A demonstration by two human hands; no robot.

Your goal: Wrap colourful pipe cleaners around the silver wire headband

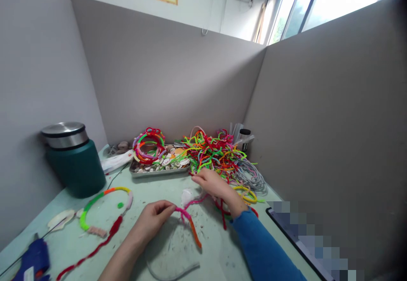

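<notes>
My left hand [152, 221] pinches a hairband [192, 230] partly wrapped in pink and orange pipe cleaner, low in the middle of the table. A pink pipe cleaner [197, 200] runs from it toward my right hand [213, 185]. That hand, in a blue sleeve, reaches to the near edge of a tangled pile of coloured pipe cleaners [213, 151], fingers curled at a strand. A bare grey part of the hairband [173, 274] curves along the bottom edge.
A metal tray [159, 171] with shells and wrapped rings stands at the back. A green canister [74, 162] with a steel lid sits left. A rainbow-wrapped hairband [101, 200], a red pipe cleaner [92, 251] and a blue glue gun [33, 262] lie front left. Grey partition walls enclose the desk.
</notes>
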